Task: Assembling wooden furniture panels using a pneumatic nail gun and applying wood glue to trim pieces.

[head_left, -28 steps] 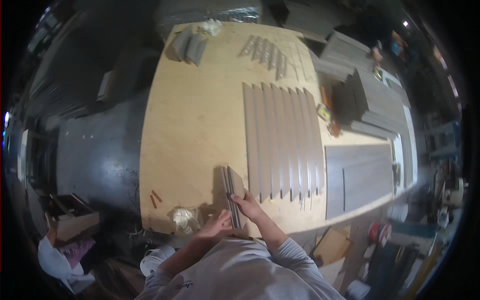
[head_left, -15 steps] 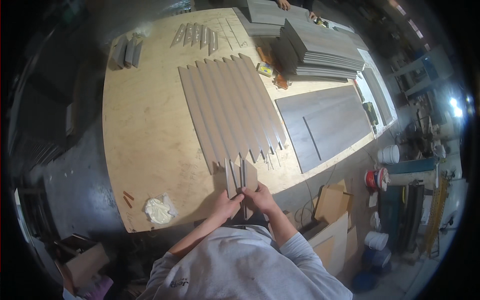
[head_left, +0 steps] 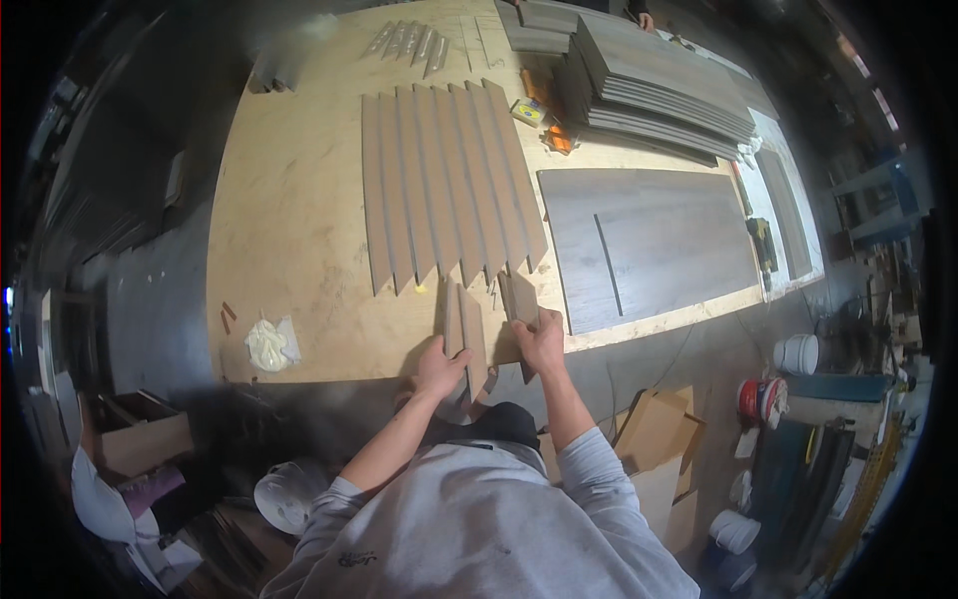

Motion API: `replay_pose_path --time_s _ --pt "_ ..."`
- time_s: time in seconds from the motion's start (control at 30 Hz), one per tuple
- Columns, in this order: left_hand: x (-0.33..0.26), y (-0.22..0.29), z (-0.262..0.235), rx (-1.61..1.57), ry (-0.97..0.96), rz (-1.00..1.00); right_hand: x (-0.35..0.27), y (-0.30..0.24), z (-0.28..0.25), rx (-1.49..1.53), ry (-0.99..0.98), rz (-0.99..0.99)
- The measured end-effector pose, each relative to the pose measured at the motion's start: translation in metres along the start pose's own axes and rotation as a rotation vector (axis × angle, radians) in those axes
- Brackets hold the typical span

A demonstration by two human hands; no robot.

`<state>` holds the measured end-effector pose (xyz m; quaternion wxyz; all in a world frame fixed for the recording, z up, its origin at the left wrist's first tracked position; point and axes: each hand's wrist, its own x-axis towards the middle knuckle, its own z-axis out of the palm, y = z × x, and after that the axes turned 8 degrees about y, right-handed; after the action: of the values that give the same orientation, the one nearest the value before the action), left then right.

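Note:
My left hand (head_left: 440, 369) is closed on a pair of short slats (head_left: 471, 339) with slanted ends, brown-faced with grey edges. Apart from it, my right hand (head_left: 542, 341) grips a darker slat (head_left: 523, 298) by its side. Both sets point away from me over the table's near edge, their far tips by the lower ends of a row of long slats (head_left: 449, 180). Those long slats lie side by side, their pointed ends making a zigzag. Whether my right hand has more than one slat is hard to see.
On the plywood table (head_left: 289, 200) lie a grey panel (head_left: 659, 245), a stack of panels (head_left: 649, 90), short slats with white streaks (head_left: 409, 45) and a crumpled pale bag (head_left: 269, 344). Another person's hand (head_left: 646, 20) shows at the far edge. Cardboard (head_left: 654, 429) and buckets (head_left: 798, 353) stand right.
My hands have moved apart, splitting the bunch of slats between them. The right hand has gone right and forward. My view has shifted, and the other person's hands have moved.

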<state>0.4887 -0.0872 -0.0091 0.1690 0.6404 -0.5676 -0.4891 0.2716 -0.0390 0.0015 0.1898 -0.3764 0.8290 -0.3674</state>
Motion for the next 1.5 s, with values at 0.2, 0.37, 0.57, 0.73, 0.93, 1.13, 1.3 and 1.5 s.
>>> replay_pose_path --time_s 0.2,0.37,0.57,0.73,0.93,1.13,1.3,1.5 --pt "-0.03 0.038 0.033 0.07 0.055 0.017 0.009 0.023 -0.022 0.049 0.031 0.072" --pt "-0.026 0.035 0.036 -0.205 0.036 -0.195 0.019 0.043 -0.043 -0.044 0.084 -0.057" --pt "-0.03 0.008 0.031 0.366 0.369 0.107 0.015 0.041 -0.052 -0.3 0.077 -0.225" --pt "-0.038 0.01 0.032 0.241 0.185 0.146 -0.007 0.022 -0.046 -0.243 -0.048 -0.245" --pt "-0.038 0.013 0.037 0.255 0.17 0.138 -0.003 0.029 -0.05 -0.317 -0.057 -0.225" --pt "-0.037 0.023 0.031 0.439 0.058 0.339 -0.009 0.03 -0.049 -0.268 -0.071 -0.267" --pt "-0.017 0.014 0.009 0.367 0.037 0.396 0.0 0.001 -0.04 -0.25 0.022 -0.202" --pt "0.019 0.013 -0.069 0.14 0.14 0.333 0.006 -0.046 -0.02 -0.146 0.14 -0.305"
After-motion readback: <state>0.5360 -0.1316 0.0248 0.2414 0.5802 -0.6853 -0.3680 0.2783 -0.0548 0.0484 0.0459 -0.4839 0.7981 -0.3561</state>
